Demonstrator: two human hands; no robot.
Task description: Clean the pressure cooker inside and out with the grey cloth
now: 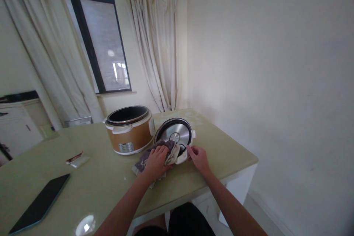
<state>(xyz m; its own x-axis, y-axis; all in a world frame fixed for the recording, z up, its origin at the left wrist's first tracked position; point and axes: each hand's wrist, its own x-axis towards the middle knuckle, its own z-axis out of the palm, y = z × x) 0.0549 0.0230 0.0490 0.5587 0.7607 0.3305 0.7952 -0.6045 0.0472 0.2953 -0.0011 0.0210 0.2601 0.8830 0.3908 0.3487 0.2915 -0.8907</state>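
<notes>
A rice cooker lid [179, 131] lies with its shiny metal inner face up and tilted toward me, its black ring and white rim showing. My left hand [158, 160] is closed over a bunched purple-grey and cream cloth [143, 159], which rests against the lid's lower left part. At the lid's lower right edge, my right hand [198, 156] pinches the white rim between thumb and fingers. To the left of the lid stands the orange-brown rice cooker body [132, 136], its dark pot inside and its top uncovered.
All of this sits on a pale green table [107, 184]. A dark flat tablet-like slab [41, 202] lies at the left front, with a small clear packet [79, 160] beyond it. The table's right edge faces a white wall [265, 81]; curtains [155, 40] and a window stand behind.
</notes>
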